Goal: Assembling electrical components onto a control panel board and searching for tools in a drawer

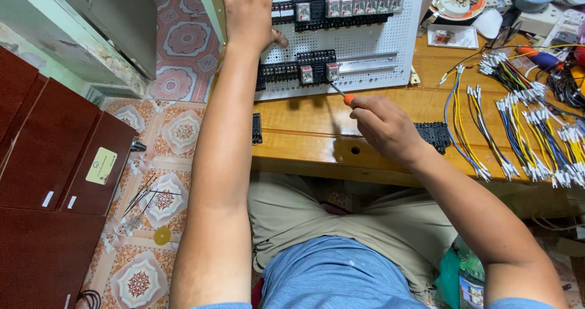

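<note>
Head view shows us seated at a wooden bench (317, 135), working on a white perforated panel (365, 47) that lies on it. Our right hand (384, 126) is clenched around an orange-handled screwdriver (341, 93); its long axis slants from the hand up and left, the tip at a relay (332, 71) in the panel's lower row. Our left hand (248, 10) lies flat and released on the panel's left edge, fingers spread. That lower row carries two clear relays on black sockets; the upper row (347, 5) carries six (the far ones are small, so we count loosely). Two loose black sockets (434, 135) lie on the bench below the panel, one left, one right. Right of the panel, bundles of coloured wires (524, 126) fan out. A yellowish rectangular label (101, 165) sits on a dark red cabinet (49, 163) far left.
</note>
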